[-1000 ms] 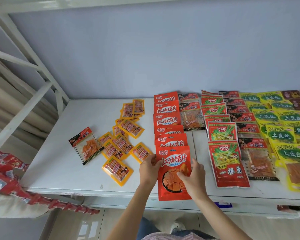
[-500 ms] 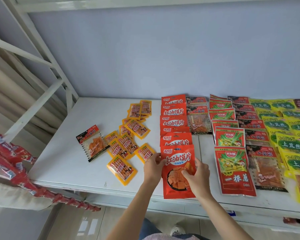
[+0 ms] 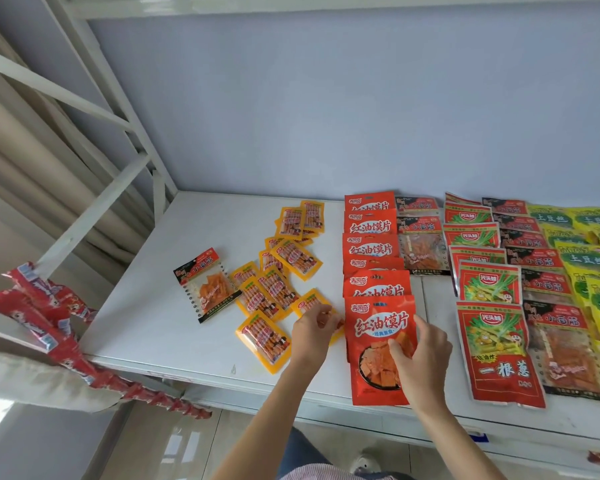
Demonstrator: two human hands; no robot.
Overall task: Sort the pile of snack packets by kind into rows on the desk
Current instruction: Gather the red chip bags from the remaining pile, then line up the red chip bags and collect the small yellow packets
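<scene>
The white desk (image 3: pixel 160 317) carries sorted packets on its right half and an unsorted scatter on its left.

Row of orange-red packets (image 3: pixel 373 251): runs from the back wall toward the front edge, each overlapping the next. The nearest orange-red packet (image 3: pixel 374 327) lies flat at the front end of this row, its lower end at the desk's front edge.

Right hand (image 3: pixel 421 362): rests on the lower right part of that nearest packet, thumb and fingertips curled onto its face. The fingers are bent and in contact; whether they pinch the packet or only press it flat cannot be told.

Left hand (image 3: pixel 312 332): at the packet's left edge, fingers curled and drawn together over a small yellow packet (image 3: pixel 309 301) beside it. Whether it holds anything cannot be told.

Unsorted items: small yellow packets (image 3: pixel 274 271) lie scattered and overlapping left of the row. One clear-windowed packet with a black-and-red header (image 3: pixel 205 284) lies tilted further left, apart from the rest.

Sorted rows to the right, in order: black-and-red header packets (image 3: pixel 420 244), red packets with green onion artwork (image 3: pixel 492 337), a second row of black-and-red header packets (image 3: pixel 537 261), yellow-green packets (image 3: pixel 589 258) at the far right.

A strip of red packets (image 3: pixel 49 317) hangs over the frame rail at the left, off the desk.
</scene>
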